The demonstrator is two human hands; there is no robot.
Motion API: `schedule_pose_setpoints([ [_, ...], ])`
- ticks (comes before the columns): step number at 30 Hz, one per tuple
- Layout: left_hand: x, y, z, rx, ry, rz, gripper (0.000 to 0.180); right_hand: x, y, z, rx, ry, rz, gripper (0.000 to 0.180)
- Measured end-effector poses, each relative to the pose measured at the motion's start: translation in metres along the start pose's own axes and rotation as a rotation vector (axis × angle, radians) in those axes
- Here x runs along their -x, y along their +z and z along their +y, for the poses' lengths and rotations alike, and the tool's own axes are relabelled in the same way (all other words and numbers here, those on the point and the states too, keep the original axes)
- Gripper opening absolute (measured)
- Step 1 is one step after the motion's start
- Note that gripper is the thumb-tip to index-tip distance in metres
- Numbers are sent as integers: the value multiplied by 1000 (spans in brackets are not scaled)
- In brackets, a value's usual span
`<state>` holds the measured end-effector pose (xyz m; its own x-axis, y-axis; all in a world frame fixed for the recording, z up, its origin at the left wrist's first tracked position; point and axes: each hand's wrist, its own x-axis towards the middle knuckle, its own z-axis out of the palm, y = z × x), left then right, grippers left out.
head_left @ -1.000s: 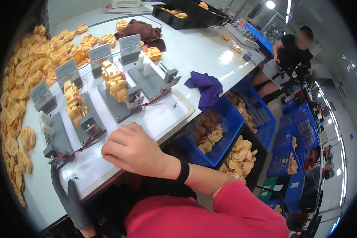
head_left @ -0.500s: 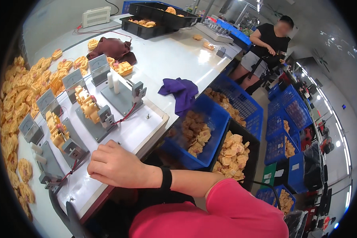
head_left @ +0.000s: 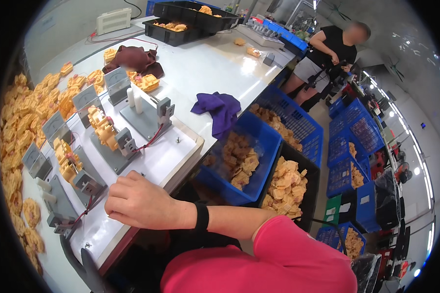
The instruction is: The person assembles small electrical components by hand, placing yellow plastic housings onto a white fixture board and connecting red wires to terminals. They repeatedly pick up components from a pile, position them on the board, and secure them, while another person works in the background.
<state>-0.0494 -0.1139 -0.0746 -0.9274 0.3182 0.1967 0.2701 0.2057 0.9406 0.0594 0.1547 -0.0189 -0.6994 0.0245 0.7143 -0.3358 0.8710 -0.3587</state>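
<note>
Left hand in a dark-grey glove (head_left: 94, 276) sits at the near-left corner of the white rectangular board (head_left: 168, 157), two fingers apart, can't tell if gripping; two knobbly yellow plastic assemblies (head_left: 103, 128) sit on the second and third grey bracketed fixtures (head_left: 89, 184). Bare right hand (head_left: 139, 202) loosely curled at board's front edge, can't tell if holding anything. Crumpled purple cloth (head_left: 220, 113) lies farther right.

From where I stand, the person's top (head_left: 249, 261) is a strong pinkish red, plain across what I can see of it, with a short sleeve (head_left: 284, 238) ending around the elbow. A wide, flat black band (head_left: 201, 216) circles the right wrist. The right hand (head_left: 139, 202) is bare; the left (head_left: 86, 268) wears a dark grey, close-fitting glove.
</note>
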Motion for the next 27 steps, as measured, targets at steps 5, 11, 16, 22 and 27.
schedule_pose_setpoints([
  [5, 6, 9, 23, 36, -35, 35, 61, 1, 4, 2, 11, 2, -17, 14],
  [11, -2, -9, -8, -189, 41, -19, 61, 0, -1, 1, 25, 4, -24, 14],
  [16, 5, 6, 21, -80, -27, 11, 60, 1, 3, 2, 28, 2, -28, 14],
  [22, 5, 9, 28, -45, -56, 19, 60, 0, 2, 2, 45, 0, -24, 14],
  [27, 6, 5, 27, -75, -35, 16, 60, -1, 3, 2, 29, 0, -18, 14],
])
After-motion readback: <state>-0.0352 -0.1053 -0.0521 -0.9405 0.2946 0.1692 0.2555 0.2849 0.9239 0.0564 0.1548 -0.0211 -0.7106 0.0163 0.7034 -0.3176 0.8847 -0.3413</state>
